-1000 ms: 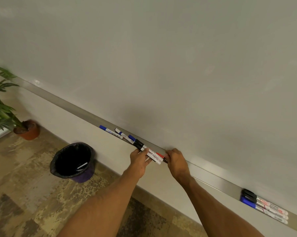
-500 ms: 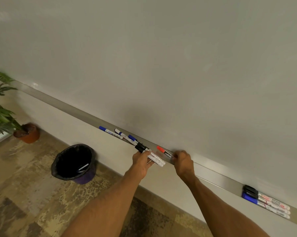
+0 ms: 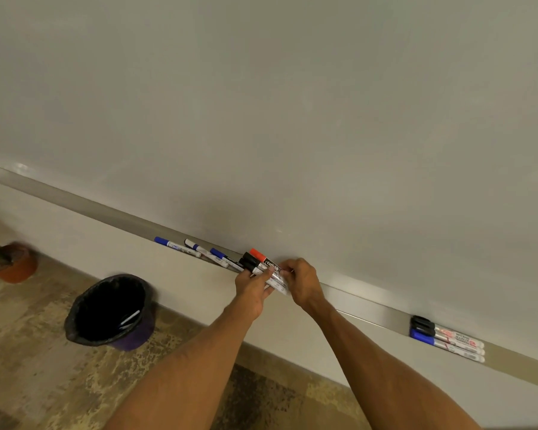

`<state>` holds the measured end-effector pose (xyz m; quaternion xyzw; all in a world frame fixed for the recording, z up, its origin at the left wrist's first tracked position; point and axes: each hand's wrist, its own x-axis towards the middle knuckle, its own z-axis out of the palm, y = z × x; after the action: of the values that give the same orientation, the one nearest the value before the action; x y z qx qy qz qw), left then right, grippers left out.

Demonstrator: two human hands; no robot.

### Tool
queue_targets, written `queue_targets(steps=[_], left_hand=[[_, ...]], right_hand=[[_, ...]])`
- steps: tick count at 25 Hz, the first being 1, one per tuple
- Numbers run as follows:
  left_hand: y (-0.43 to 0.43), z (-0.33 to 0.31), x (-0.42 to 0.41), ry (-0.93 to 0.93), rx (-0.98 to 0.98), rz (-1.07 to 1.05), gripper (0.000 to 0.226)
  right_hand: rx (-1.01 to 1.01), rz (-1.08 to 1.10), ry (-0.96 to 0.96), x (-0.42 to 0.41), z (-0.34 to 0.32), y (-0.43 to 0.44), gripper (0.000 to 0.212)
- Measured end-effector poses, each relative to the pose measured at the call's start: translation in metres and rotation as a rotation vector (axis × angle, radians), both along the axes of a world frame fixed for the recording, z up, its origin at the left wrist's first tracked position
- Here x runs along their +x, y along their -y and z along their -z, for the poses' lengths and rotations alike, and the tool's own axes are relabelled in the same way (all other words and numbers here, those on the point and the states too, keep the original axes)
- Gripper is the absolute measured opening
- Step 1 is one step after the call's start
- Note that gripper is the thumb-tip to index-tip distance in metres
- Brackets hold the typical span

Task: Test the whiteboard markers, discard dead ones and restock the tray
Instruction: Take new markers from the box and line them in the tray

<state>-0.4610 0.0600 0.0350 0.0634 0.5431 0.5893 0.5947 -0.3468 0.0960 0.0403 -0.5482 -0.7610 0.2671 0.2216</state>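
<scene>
Gripping a bunch of black-capped markers [image 3: 248, 262], the left hand [image 3: 254, 288] has its fingers [image 3: 266, 283] curled round the white barrels, so the black caps stick out up and to the left of them. The right hand [image 3: 305, 282] meets the bunch from the other side. Its fingers [image 3: 288, 270] are drawn close together and pinch the tail end of a red-capped marker [image 3: 257, 253]. This marker lies against the far side of the bunch, with its red cap pointing up-left past the left fingers, toward the whiteboard [image 3: 261, 119]. Whether the two hands touch each other cannot be told, but they are very close. Both are held right at the marker tray [image 3: 75, 202], the grey ledge along the board's lower edge. On that tray, just left of the black caps and so left of all the fingers, lie three blue-capped markers [image 3: 176, 246] in a loose, overlapping row. Well apart to the right of the right fingers, a trio of markers [image 3: 447, 339] lies side by side on the tray, two with black caps and one with blue, caps toward the hands. Below and left of the left fingers, a waste bin [image 3: 84, 305] with a black liner stands on the floor [image 3: 29, 352], a white marker barrel [image 3: 130, 317] showing inside. A terracotta plant pot [image 3: 16, 268] stands farther left.
</scene>
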Motion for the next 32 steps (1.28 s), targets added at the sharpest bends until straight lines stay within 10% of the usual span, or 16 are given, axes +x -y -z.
queue_targets(steps=[8,16,21,32], left_hand=[[-0.001,-0.008,0.022,-0.035,0.037,0.062,0.023],[0.0,-0.017,0.094,-0.001,0.057,0.034,0.015],[0.011,-0.019,0.16,0.042,0.051,-0.04,0.031],[0.046,-0.021,0.302,0.081,0.039,-0.099,0.032]], right_hand=[[0.031,0.039,-0.054,0.03,-0.009,0.01,0.025],[-0.187,0.551,-0.653,0.087,-0.01,0.041,0.027],[-0.352,0.506,-0.954,0.145,-0.011,0.058,0.027],[-0.31,0.509,-0.94,0.274,-0.001,0.074,0.014]])
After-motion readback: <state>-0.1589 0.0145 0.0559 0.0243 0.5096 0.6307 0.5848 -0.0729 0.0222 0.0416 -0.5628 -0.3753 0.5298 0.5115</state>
